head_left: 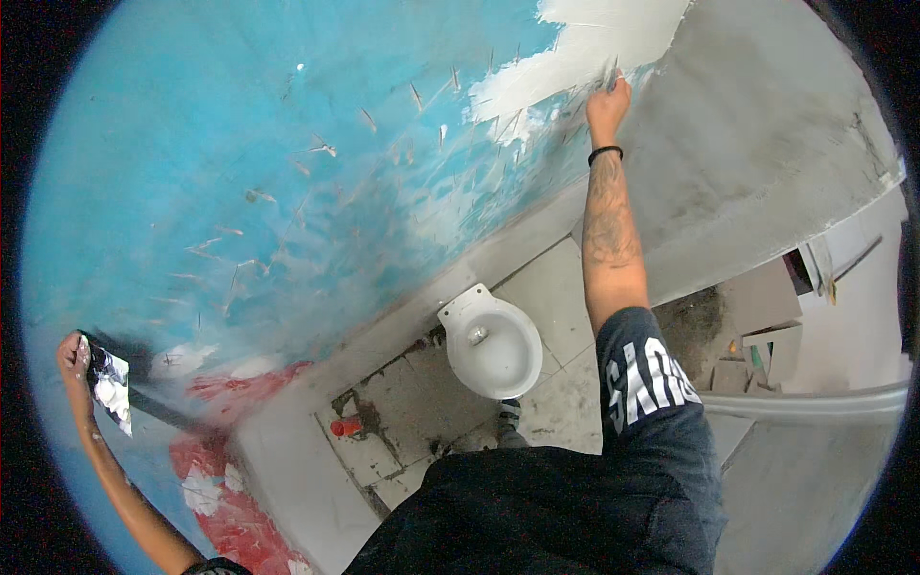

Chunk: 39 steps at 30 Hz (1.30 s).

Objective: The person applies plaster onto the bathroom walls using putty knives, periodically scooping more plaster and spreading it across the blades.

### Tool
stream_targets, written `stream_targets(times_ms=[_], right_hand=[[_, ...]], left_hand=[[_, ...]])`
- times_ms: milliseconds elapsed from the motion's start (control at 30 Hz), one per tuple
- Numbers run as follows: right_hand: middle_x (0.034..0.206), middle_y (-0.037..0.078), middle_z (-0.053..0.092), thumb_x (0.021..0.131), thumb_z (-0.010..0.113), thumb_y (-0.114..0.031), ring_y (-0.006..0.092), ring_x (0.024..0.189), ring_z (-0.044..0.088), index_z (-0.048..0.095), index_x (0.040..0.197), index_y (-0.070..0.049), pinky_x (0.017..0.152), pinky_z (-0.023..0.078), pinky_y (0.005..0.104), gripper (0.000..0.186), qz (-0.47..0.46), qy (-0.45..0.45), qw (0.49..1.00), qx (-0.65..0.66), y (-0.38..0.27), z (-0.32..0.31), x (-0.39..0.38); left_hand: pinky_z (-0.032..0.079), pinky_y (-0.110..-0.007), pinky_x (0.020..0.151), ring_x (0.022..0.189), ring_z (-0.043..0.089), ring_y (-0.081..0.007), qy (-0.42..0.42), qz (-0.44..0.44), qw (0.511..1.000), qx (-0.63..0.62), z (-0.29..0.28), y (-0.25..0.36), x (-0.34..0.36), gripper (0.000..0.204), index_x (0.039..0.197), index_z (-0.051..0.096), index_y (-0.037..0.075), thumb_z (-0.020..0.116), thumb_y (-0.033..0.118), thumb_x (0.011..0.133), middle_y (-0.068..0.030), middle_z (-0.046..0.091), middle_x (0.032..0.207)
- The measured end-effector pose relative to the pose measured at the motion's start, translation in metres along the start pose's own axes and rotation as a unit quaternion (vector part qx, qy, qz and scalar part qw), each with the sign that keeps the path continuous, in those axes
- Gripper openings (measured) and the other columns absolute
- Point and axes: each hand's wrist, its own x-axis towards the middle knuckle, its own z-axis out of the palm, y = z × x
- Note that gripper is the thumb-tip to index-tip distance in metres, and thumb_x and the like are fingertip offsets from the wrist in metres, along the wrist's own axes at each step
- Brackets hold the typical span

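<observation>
My left hand [73,355], at the far left, is closed on the edge of a dark, wide flat blade [121,366], which carries a lump of white putty [112,395]. Up at the wall, my outstretched right hand [607,110] is closed round a small putty knife [613,77]; its handle is mostly hidden by the fingers. The knife is at the lower edge of a smooth white putty patch [613,34] on the blue wall [220,115]. Scratches and thin white smears mark the blue paint below and left of that patch.
A white toilet bowl [496,355] stands on the tiled floor below my arms. Left of it, a red pipe stub [347,426] rises from the floor. A grey wall [757,144] meets the blue one at right. Broken tile pieces [733,374] lie beyond the grey wall's edge.
</observation>
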Motion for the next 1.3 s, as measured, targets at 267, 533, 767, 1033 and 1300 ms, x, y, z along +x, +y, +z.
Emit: stream_targets(times_ms=[267, 533, 767, 1033, 1300], right_hand=[[0.102, 0.022, 0.044, 0.069, 0.044, 0.005, 0.0382, 0.095, 0.045, 0.042, 0.114, 0.008, 0.084, 0.037, 0.0411, 0.045, 0.028, 0.028, 0.999, 0.017, -0.096, 0.035, -0.054], [0.103, 0.023, 0.043, 0.067, 0.043, 0.008, 0.0384, 0.096, 0.043, 0.037, 0.118, 0.007, 0.084, 0.037, 0.0424, 0.051, 0.000, -0.001, 0.999, 0.051, -0.257, 0.005, -0.148], [0.095, 0.014, 0.057, 0.071, 0.054, 0.004, 0.0227, 0.083, 0.059, 0.051, 0.103, 0.008, 0.077, 0.048, 0.0332, 0.032, 0.393, -0.162, 0.644, 0.636, -0.391, -0.119, -0.252], [0.107, 0.010, 0.053, 0.078, 0.051, 0.005, 0.0207, 0.096, 0.055, 0.041, 0.120, -0.002, 0.084, 0.046, 0.0344, 0.045, 0.409, -0.404, 0.512, 0.638, -0.456, -0.210, -0.337], [0.119, 0.009, 0.041, 0.053, 0.041, 0.018, 0.0196, 0.114, 0.040, 0.040, 0.120, -0.003, 0.097, 0.029, 0.0328, 0.070, 0.107, -0.593, 0.606, 0.518, -0.460, -0.203, -0.352]], left_hand=[[0.039, -0.026, 0.077, 0.085, 0.049, -0.0145, 0.049, 0.062, 0.994, 0.078, 0.007, 0.016, -0.005, 0.034, 0.101, 0.055, -0.002, 0.053, 0.027, 0.083, -0.0055, 0.052, 0.092], [0.035, -0.030, 0.085, 0.091, 0.049, -0.0206, 0.042, 0.066, 0.986, 0.147, 0.016, 0.068, -0.017, 0.028, 0.095, 0.056, -0.002, 0.055, 0.023, 0.082, -0.0101, 0.053, 0.095], [0.038, -0.028, 0.086, 0.094, 0.054, -0.0184, 0.050, 0.090, 0.988, -0.113, 0.068, 0.112, -0.055, 0.032, 0.104, 0.058, -0.003, 0.054, 0.020, 0.081, -0.0104, 0.060, 0.098], [0.040, -0.023, 0.059, 0.063, 0.048, -0.0073, 0.146, -0.273, 0.737, -0.601, 0.233, 0.110, -0.265, 0.020, 0.077, 0.059, 0.000, 0.054, 0.017, 0.086, 0.0012, 0.054, 0.070], [0.047, -0.026, 0.067, 0.076, 0.057, -0.0113, 0.167, -0.340, 0.599, -0.705, 0.217, 0.155, -0.299, 0.012, 0.095, 0.058, 0.004, 0.053, 0.009, 0.085, -0.0019, 0.059, 0.087]])
